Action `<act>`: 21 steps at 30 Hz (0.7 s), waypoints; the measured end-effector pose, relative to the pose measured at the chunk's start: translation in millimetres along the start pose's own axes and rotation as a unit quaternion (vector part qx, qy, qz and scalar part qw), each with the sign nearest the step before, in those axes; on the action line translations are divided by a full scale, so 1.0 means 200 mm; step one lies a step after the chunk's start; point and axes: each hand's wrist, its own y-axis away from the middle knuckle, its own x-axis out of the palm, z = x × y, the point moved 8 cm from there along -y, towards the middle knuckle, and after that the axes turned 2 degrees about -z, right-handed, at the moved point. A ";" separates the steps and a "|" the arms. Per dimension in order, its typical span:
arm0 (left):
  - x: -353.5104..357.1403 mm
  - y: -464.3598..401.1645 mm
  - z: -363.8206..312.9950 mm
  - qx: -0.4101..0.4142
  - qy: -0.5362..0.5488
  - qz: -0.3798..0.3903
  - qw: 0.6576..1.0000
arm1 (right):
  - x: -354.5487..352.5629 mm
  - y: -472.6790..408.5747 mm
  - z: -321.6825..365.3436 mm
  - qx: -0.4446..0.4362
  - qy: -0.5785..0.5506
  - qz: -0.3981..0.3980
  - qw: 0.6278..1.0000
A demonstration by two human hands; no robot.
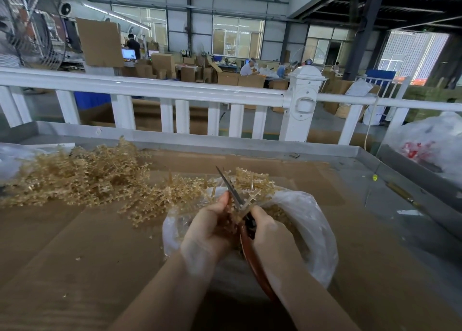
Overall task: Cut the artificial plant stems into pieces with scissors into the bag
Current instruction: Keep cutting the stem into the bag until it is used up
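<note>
A person snips a tan artificial plant stem over an open plastic bag, mid-cut.

At lower centre, the left hand (pixel 208 233) grips a stem sprig (pixel 246 202); the right hand (pixel 268 233) is closed round the red handles of scissors (pixel 231 188), blades slightly apart and pointing up-frame. The clear bag (pixel 310 230) lies beneath on the cardboard-covered bench (pixel 75 255). A pile of uncut stems (pixel 75 175) waits at middle left. Next, I judge: close the blades so the piece drops into the bag.
</note>
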 end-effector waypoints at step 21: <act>-0.05 -0.02 -0.27 0.145 -0.296 -0.043 0.943 | 0.00 -0.01 -0.01 0.002 0.014 0.022 1.000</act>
